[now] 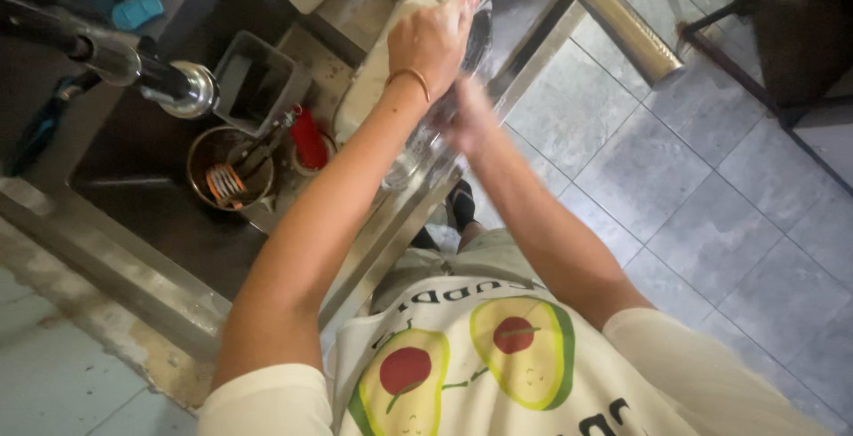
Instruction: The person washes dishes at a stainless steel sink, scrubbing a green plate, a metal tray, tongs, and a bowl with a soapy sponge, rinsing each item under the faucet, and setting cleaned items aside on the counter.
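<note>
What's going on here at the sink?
A person stands at a dark sink and handles a clear glass vessel with both bare hands. The left hand, with a thin bracelet at the wrist, grips its upper end; the right hand, blurred by motion, is at its lower part. The glass is held over the counter edge beside the basin. In the sink lie a round metal bowl with utensils, a square container and a red item, below the tap.
</note>
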